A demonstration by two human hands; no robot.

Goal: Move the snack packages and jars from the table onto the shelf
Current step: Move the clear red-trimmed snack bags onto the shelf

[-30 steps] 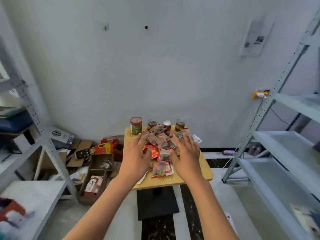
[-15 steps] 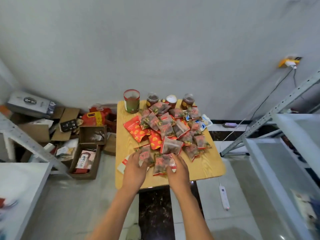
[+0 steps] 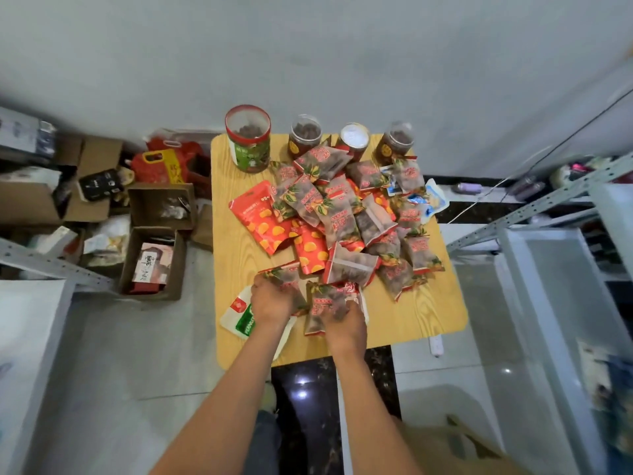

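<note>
Beyond your hands spreads the wooden table (image 3: pixel 424 313), and well off to your right hand's side stands the metal shelf (image 3: pixel 561 269), its pale boards apart from the table. Past your left hand, on the floor beside the table, sit open cardboard boxes (image 3: pixel 154 258).

Just ahead of both hands lies the heap of snack packages (image 3: pixel 346 214), overlapping one another across the middle of the table. Farther out still, along the table's far edge, stand the jars: a large red-rimmed jar (image 3: pixel 248 138) ahead of your left hand, and three small jars (image 3: pixel 352 138) in a row ahead of your right.

Under your left wrist a white and green pouch (image 3: pixel 239 317) hangs partly over the table's near-left edge.

Your left hand (image 3: pixel 272 301) is curled over a clear packet (image 3: pixel 284 274) at the near edge of the heap, fingers closed on it. Your right hand (image 3: pixel 344 325) grips a second clear packet (image 3: pixel 323 308), fingers wrapped round its lower part; the two packets sit just beside each other.
</note>
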